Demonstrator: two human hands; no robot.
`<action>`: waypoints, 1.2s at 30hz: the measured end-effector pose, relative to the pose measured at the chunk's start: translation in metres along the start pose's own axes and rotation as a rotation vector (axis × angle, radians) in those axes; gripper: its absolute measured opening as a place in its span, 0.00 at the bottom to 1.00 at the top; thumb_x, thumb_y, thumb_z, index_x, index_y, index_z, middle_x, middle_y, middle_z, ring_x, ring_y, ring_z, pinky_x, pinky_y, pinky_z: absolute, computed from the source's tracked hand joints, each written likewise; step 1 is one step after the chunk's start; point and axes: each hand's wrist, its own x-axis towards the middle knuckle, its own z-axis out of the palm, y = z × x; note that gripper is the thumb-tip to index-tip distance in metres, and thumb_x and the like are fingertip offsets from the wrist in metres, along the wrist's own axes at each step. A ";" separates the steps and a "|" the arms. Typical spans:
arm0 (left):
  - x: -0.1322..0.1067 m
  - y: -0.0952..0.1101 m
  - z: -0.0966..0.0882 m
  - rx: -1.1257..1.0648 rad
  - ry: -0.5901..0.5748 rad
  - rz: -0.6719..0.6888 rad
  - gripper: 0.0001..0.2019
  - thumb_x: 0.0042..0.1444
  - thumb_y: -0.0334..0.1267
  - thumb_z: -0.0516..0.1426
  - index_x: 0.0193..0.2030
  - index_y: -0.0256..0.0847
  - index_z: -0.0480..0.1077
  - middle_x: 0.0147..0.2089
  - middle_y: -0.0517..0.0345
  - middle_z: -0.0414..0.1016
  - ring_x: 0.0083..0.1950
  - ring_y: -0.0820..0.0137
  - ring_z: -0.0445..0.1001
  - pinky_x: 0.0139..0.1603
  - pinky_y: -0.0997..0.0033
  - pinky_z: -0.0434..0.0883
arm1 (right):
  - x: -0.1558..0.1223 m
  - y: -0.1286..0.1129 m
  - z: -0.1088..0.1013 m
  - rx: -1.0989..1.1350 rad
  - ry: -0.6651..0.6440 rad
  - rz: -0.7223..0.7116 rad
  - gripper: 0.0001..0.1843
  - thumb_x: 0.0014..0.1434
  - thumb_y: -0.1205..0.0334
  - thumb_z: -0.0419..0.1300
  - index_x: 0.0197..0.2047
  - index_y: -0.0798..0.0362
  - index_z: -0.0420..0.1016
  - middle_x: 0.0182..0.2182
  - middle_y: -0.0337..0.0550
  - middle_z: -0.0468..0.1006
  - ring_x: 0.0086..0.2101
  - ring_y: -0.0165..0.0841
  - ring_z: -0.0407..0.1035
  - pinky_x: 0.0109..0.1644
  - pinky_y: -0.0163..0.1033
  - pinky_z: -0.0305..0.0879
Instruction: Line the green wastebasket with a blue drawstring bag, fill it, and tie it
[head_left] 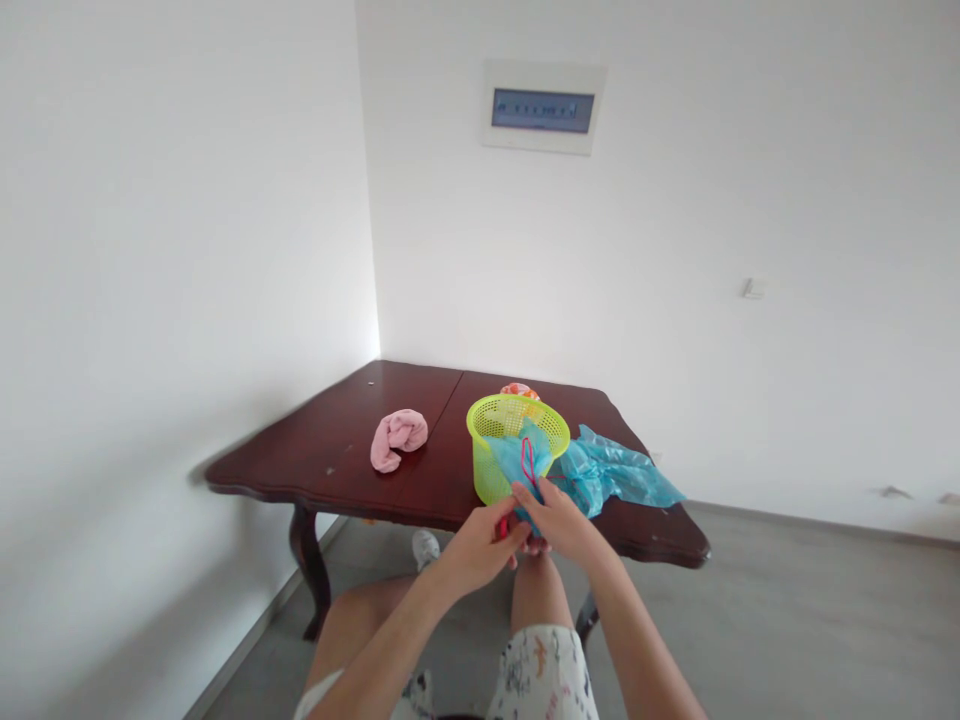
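A lime-green plastic basket (495, 420) stands near the front edge of a dark wooden table (337, 450). A blue plastic bag (611, 470) hangs over its rim and trails to the right. My left hand (480, 545) and my right hand (555, 520) meet just in front of the basket. Both are closed in a pinch on the bag's lower part, where thin pink drawstrings (527, 462) run down. A small red bit shows at my left fingertips.
A rolled pink cloth (397, 438) lies on the table left of the basket. Something orange (519, 390) peeks out behind the basket. White walls meet in a corner behind the table; a wall panel (543, 108) hangs high. Grey floor stretches to the right. My knees are below.
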 end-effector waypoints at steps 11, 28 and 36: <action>-0.017 -0.053 -0.007 0.000 0.354 0.167 0.29 0.79 0.65 0.59 0.74 0.48 0.75 0.75 0.35 0.78 0.78 0.46 0.78 0.80 0.37 0.76 | 0.088 -0.034 -0.078 0.034 0.532 -0.364 0.18 0.81 0.48 0.60 0.55 0.50 0.88 0.51 0.54 0.90 0.52 0.49 0.84 0.61 0.58 0.81; 0.037 -0.061 0.014 0.557 0.330 0.234 0.40 0.74 0.39 0.69 0.89 0.52 0.63 0.95 0.36 0.46 0.95 0.36 0.47 0.92 0.25 0.55 | -0.137 0.033 -0.152 -0.427 0.630 -0.373 0.11 0.66 0.58 0.72 0.50 0.36 0.93 0.40 0.52 0.91 0.47 0.59 0.88 0.53 0.63 0.87; -0.061 -0.063 0.070 0.364 -0.407 0.347 0.65 0.56 0.66 0.80 0.94 0.66 0.53 0.97 0.48 0.39 0.94 0.26 0.46 0.91 0.19 0.53 | -0.212 0.028 -0.039 0.117 0.060 -0.139 0.13 0.71 0.47 0.68 0.53 0.31 0.93 0.42 0.49 0.93 0.39 0.54 0.89 0.43 0.56 0.91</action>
